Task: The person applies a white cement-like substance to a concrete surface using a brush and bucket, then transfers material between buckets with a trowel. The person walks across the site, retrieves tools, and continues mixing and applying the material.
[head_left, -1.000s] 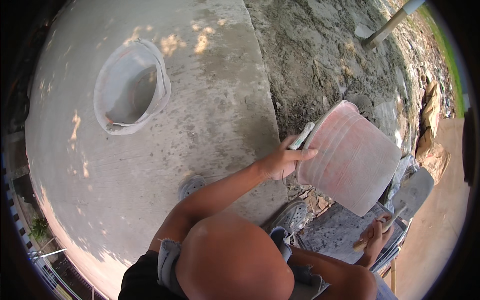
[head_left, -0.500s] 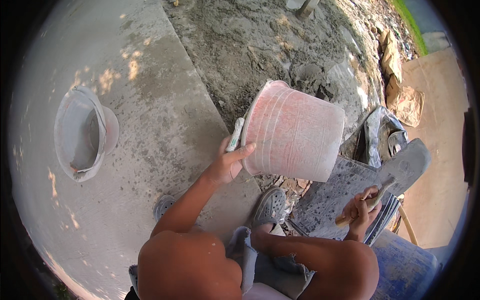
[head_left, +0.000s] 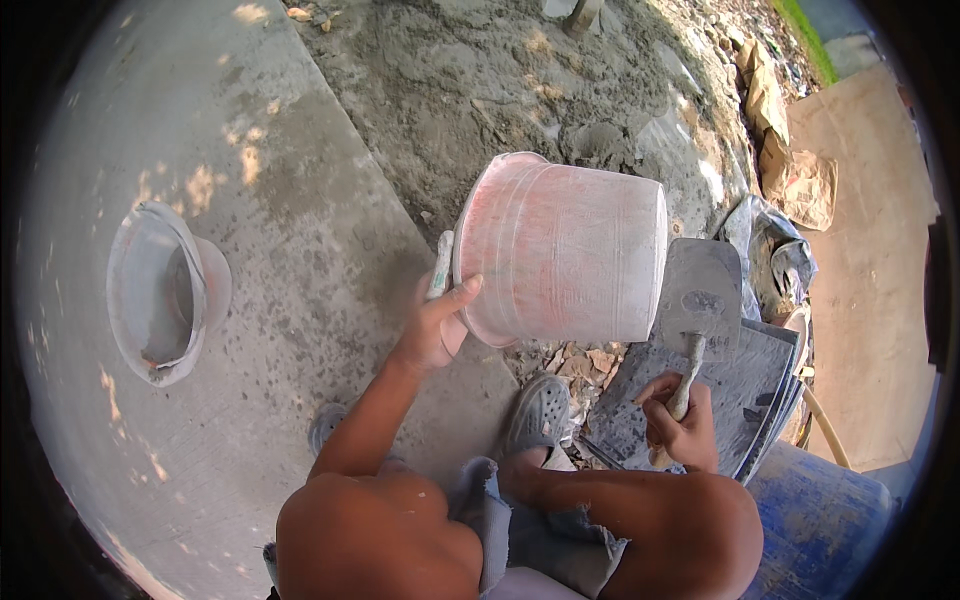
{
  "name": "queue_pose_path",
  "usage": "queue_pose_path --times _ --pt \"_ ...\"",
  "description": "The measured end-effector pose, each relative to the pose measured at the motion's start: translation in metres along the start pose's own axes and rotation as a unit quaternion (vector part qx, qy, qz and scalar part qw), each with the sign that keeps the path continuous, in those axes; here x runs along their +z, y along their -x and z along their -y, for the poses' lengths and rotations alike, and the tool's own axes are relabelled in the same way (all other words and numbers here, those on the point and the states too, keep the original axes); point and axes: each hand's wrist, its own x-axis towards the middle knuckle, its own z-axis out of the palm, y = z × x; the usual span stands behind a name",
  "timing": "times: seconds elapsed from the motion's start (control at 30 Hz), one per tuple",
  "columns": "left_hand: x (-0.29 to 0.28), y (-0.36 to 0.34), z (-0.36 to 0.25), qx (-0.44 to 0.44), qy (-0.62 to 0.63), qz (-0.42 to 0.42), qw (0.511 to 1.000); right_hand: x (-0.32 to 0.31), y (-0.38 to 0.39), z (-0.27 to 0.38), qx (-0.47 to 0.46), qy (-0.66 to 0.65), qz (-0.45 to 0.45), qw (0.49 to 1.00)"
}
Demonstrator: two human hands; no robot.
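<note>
A pale red bucket (head_left: pixel 560 250), coated with whitish cement dust, is tipped on its side in front of me. Its mouth faces left and its base faces right. My left hand (head_left: pixel 437 320) grips the rim, thumb on the outer wall, with the white handle grip (head_left: pixel 441 265) beside the fingers. In my right hand (head_left: pixel 682 420) is a trowel (head_left: pixel 703 295), held by its handle with the flat grey blade pointing away from me. The blade stands close to the bucket's base; whether they touch I cannot tell. The bucket's inside is hidden.
A second dusty bucket (head_left: pixel 205 295) lies tilted on the concrete slab (head_left: pixel 290 420) at left. Wet grey mortar (head_left: pixel 450 80) spreads beyond the slab's edge. Dark speckled tiles (head_left: pixel 640 400) are stacked at right, near a blue surface (head_left: pixel 820 520), torn paper bags (head_left: pixel 800 185) and a brown board (head_left: pixel 860 270).
My right hand has swung the trowel left and turned its blade upright, toward the bucket's base. The bucket has shifted slightly left in my left hand. The whole view has moved a little.
</note>
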Motion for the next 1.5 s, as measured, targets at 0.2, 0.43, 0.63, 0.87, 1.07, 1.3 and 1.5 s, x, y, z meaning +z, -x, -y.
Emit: queue_pose_path --times 0.2,0.43,0.63,0.87,1.07,1.3,1.5 --pt "0.006 -0.001 0.003 0.0 0.002 0.0 1.0 -0.007 0.0 0.009 -0.171 -0.29 -0.254 0.907" --pt "-0.01 -0.001 -0.001 0.006 -0.005 -0.013 1.0 -0.041 -0.016 0.008 -0.127 -0.25 -0.259 0.924" --pt "-0.004 0.001 -0.001 0.003 0.015 -0.014 1.0 -0.038 -0.054 -0.004 0.02 -0.044 -0.068 0.997" --pt "-0.004 -0.004 -0.006 -0.012 -0.002 -0.016 1.0 -0.036 -0.061 -0.022 0.037 -0.018 -0.033 0.999" --pt "0.028 0.01 -0.067 0.052 -0.214 -0.005 0.975 -0.049 -0.059 -0.022 -0.072 -0.215 -0.26 0.939" --pt "0.101 0.081 -0.151 0.234 -0.721 0.14 0.637 0.007 -0.072 -0.039 -0.102 -0.201 -0.226 0.948" --pt "0.056 0.085 -0.136 0.19 -0.885 0.22 0.363 0.055 -0.073 -0.022 -0.099 -0.176 -0.147 0.968"
